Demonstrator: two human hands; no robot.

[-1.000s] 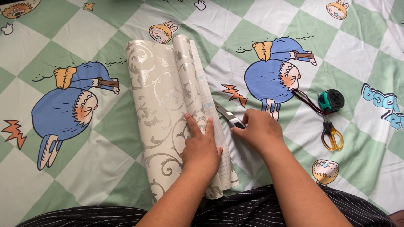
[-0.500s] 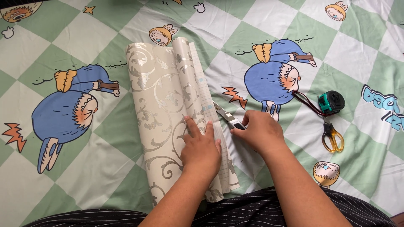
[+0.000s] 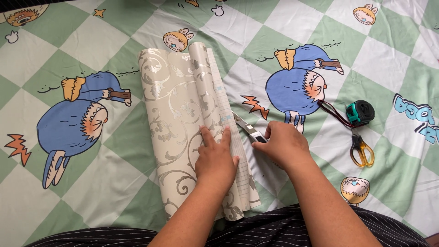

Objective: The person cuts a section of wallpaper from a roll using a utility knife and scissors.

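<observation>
Wallpaper roll (image 3: pixel 183 119) unchanged since earlier frames: left hand (image 3: pixel 218 158) presses flat; right hand (image 3: pixel 284 145), at 3 o'clock, grips utility knife (image 3: pixel 247 128).

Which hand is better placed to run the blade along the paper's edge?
Probably the right hand: it grips the cutter, tip at the paper edge. The left hand lies flat on the paper.

The wallpaper roll (image 3: pixel 183 123) lies on the sheet (image 3: pixel 114 192), with tape measure (image 3: pixel 360 113) and scissors (image 3: pixel 361 148) well to its right.
</observation>
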